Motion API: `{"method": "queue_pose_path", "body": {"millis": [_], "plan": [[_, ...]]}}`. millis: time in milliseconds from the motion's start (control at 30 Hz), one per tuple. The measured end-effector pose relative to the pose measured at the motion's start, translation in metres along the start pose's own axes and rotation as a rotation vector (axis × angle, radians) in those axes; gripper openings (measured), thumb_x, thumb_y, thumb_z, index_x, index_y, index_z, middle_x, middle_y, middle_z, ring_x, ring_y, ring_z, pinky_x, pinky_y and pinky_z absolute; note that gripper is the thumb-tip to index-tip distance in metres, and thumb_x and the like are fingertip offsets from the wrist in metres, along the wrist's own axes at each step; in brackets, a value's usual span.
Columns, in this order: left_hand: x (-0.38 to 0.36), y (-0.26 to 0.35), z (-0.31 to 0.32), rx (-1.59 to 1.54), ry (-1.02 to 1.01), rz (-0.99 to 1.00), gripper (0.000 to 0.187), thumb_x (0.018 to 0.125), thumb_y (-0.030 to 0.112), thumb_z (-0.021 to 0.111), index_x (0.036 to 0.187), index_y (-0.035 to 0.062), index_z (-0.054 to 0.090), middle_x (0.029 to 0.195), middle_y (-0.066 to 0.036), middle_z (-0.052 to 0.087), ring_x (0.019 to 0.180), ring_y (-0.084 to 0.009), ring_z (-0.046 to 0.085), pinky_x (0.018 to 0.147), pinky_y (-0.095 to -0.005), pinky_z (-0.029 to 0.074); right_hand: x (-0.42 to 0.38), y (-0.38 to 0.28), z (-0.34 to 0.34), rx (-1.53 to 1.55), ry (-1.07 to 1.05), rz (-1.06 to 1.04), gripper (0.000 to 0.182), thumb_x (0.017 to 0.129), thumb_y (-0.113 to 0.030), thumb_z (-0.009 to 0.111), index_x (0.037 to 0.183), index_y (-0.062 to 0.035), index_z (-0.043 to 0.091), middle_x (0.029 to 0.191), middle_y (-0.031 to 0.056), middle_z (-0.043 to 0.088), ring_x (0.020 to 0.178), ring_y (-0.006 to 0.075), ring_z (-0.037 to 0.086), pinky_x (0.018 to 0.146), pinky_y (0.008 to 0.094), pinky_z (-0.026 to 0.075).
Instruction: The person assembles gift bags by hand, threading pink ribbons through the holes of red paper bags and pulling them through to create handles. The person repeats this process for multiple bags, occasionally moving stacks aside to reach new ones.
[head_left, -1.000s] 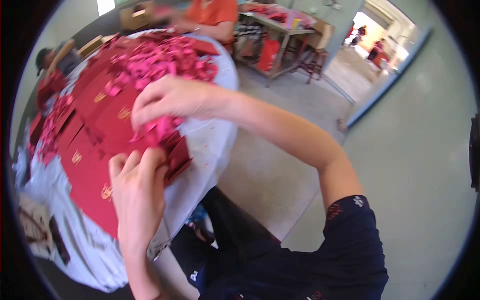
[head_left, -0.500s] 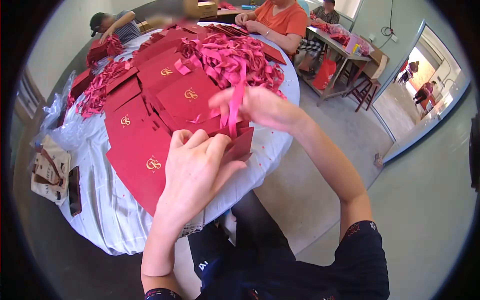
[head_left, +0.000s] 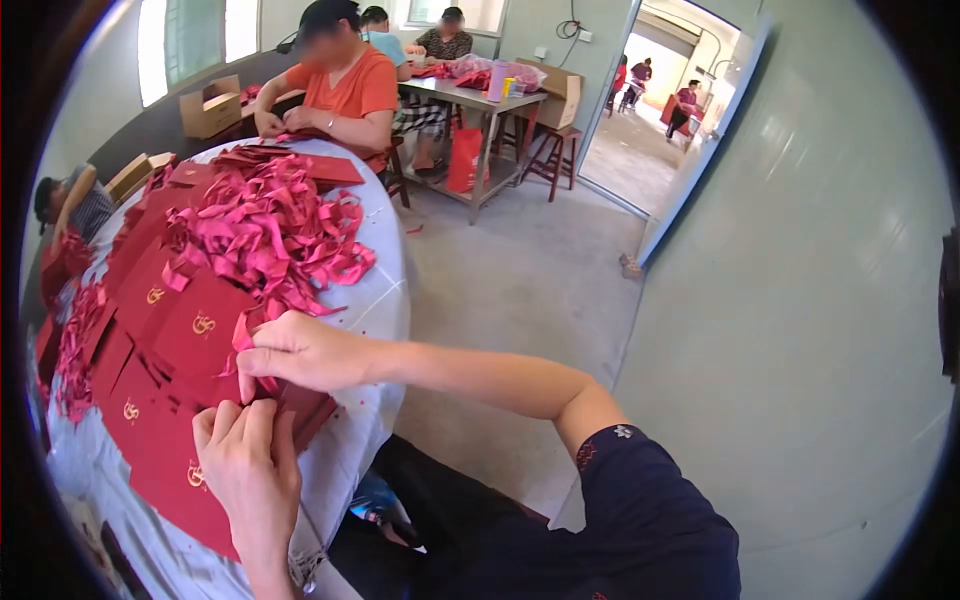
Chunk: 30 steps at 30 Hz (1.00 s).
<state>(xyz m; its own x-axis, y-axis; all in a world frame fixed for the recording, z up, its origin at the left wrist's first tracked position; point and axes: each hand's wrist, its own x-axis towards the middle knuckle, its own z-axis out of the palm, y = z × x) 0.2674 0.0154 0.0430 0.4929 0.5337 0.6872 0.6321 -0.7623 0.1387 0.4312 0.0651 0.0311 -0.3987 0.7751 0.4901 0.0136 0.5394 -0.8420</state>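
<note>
My left hand [head_left: 250, 465] is closed at the rim of a red paper bag [head_left: 312, 408], its fingers pinched near the top edge. Just above it, my right hand [head_left: 310, 350] pinches a pink ribbon [head_left: 243, 335]; the fingertips of both hands almost meet. Most of the held bag is hidden behind my hands. Flat red bags [head_left: 165, 510] with gold lettering lie overlapped to the left. Beyond them is a heap of pink ribbons [head_left: 270, 225].
A white cloth [head_left: 375, 375] covers the round table. Across it a person in an orange shirt [head_left: 365, 85] works with both hands; another person bends at the far left. Behind stand a metal table [head_left: 455, 95], a stool [head_left: 550, 160] and an open doorway [head_left: 635, 130].
The view has swung right, so the table appears farther left. My right hand has come down close to my left, and the ribbon it held up straight is now bunched near the bag.
</note>
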Motion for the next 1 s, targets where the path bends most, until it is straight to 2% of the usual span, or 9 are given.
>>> {"method": "queue_pose_path", "body": {"millis": [133,300,400,500,633,667,800,900,1000], "plan": [[-0.002,-0.003,-0.001,-0.002,-0.030,0.018,0.010,0.079,0.003,0.064,0.075,0.0005,0.055,0.064,-0.012,0.052,0.066,-0.0271,0.048,0.072,-0.0376,0.037,0.000,0.003,0.017,-0.083,0.221,-0.025,0.035,0.095,-0.019,0.050,0.071,0.0020,0.065,0.067,0.0111,0.065,0.066,0.0169,0.061,0.065,0.0332,0.047],[-0.004,-0.002,-0.005,-0.007,0.000,-0.027,0.011,0.079,0.003,0.064,0.074,0.0002,0.054,0.064,-0.012,0.051,0.065,-0.0276,0.047,0.070,-0.0371,0.037,0.001,-0.001,0.022,-0.050,0.245,-0.006,0.040,0.099,-0.025,0.048,0.074,0.0018,0.065,0.072,0.0092,0.064,0.070,0.0155,0.060,0.066,0.0297,0.046],[-0.008,-0.003,-0.014,-0.064,0.059,-0.152,0.009,0.079,0.000,0.064,0.076,-0.0007,0.056,0.064,-0.012,0.048,0.063,-0.0282,0.043,0.065,-0.0361,0.035,0.004,-0.006,0.015,0.214,0.046,-0.021,0.028,0.096,-0.023,0.056,0.086,0.0012,0.065,0.077,0.0049,0.065,0.074,0.0100,0.058,0.068,0.0278,0.046],[-0.014,-0.011,-0.024,-0.041,-0.017,-0.139,0.007,0.079,0.000,0.064,0.079,-0.0016,0.057,0.064,-0.012,0.048,0.063,-0.0287,0.043,0.064,-0.0364,0.035,-0.003,-0.011,0.012,0.045,-0.117,-0.107,0.023,0.094,-0.022,0.060,0.091,0.0007,0.065,0.078,0.0037,0.065,0.075,0.0097,0.058,0.069,0.0276,0.046],[-0.020,-0.012,-0.017,-0.069,0.013,-0.182,0.007,0.079,-0.001,0.064,0.080,-0.0019,0.057,0.066,-0.013,0.049,0.064,-0.0291,0.044,0.064,-0.0369,0.035,-0.006,-0.006,0.027,-0.055,0.039,-0.021,0.024,0.094,-0.021,0.059,0.091,0.0016,0.065,0.077,0.0108,0.065,0.069,0.0150,0.059,0.063,0.0304,0.046],[-0.021,-0.011,-0.016,-0.084,0.022,-0.180,0.007,0.080,-0.001,0.063,0.080,-0.0020,0.057,0.067,-0.013,0.049,0.064,-0.0293,0.044,0.064,-0.0372,0.035,-0.008,-0.004,0.034,-0.072,0.117,-0.077,0.024,0.094,-0.019,0.057,0.088,0.0034,0.064,0.074,0.0151,0.063,0.066,0.0206,0.060,0.061,0.0326,0.046],[-0.029,-0.019,-0.013,-0.112,0.008,-0.197,0.006,0.081,-0.001,0.062,0.083,-0.0029,0.057,0.071,-0.015,0.051,0.068,-0.0311,0.047,0.065,-0.0388,0.037,-0.008,-0.001,0.051,-0.158,0.294,-0.181,0.026,0.094,-0.013,0.055,0.078,0.0064,0.060,0.071,0.0185,0.061,0.067,0.0282,0.062,0.061,0.0354,0.047],[-0.032,-0.020,-0.013,-0.182,0.008,-0.204,0.008,0.081,-0.002,0.062,0.087,-0.0041,0.058,0.075,-0.017,0.052,0.072,-0.0327,0.049,0.066,-0.0398,0.039,-0.010,-0.001,0.052,-0.178,0.308,-0.165,0.021,0.092,-0.010,0.055,0.079,0.0056,0.060,0.072,0.0187,0.061,0.067,0.0287,0.063,0.061,0.0355,0.047],[-0.030,-0.018,-0.031,-0.307,-0.064,-0.237,0.027,0.075,-0.009,0.061,0.102,-0.0039,0.061,0.084,-0.016,0.055,0.082,-0.0324,0.052,0.075,-0.0372,0.043,-0.009,-0.001,0.046,-0.230,0.280,-0.134,0.018,0.091,-0.010,0.055,0.081,0.0019,0.064,0.072,0.0161,0.062,0.067,0.0255,0.063,0.059,0.0348,0.047]]}}
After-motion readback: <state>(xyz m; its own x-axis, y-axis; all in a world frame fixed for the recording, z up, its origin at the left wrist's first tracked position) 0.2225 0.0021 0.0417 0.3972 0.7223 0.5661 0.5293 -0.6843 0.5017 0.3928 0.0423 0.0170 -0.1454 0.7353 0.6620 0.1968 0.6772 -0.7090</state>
